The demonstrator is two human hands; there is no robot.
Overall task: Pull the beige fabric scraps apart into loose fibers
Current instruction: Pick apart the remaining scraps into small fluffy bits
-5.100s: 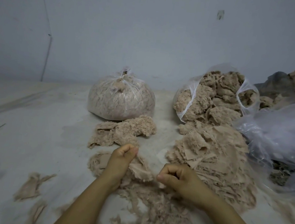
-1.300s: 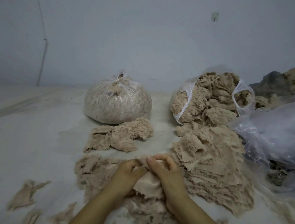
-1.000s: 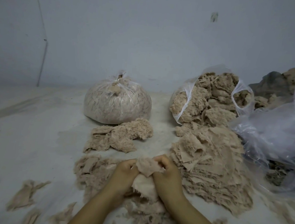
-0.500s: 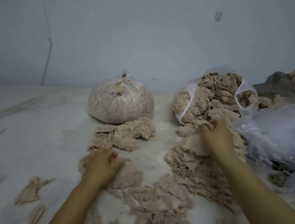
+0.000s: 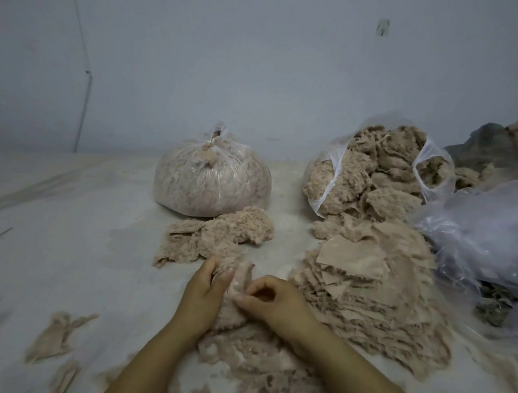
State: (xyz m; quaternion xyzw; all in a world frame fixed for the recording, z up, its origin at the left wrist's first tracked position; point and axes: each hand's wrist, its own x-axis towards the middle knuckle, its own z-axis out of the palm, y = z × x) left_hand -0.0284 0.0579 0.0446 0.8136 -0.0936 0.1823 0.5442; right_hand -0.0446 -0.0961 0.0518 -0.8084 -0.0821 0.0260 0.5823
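Pale floor (image 5: 59, 241) lies under your work, where your left hand (image 5: 204, 292) and right hand (image 5: 276, 304) each keep a pinching grip on one beige scrap (image 5: 237, 282), presumably to tear it over the fibre pile (image 5: 260, 381), the scrap stack (image 5: 365, 287) within reach.

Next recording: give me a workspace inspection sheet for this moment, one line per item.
Surface: pale floor, dusty, strewn with fibers.
Job's things: scrap held between both hands; scrap stack to the right; fiber pile under the wrists.
Clutter: tied bag; open bag of fluff; loose plastic; stray scraps.
Grip: left hand and right hand both pinch the scrap.
Cables: thin line down the wall.
Surroundings: bare wall.
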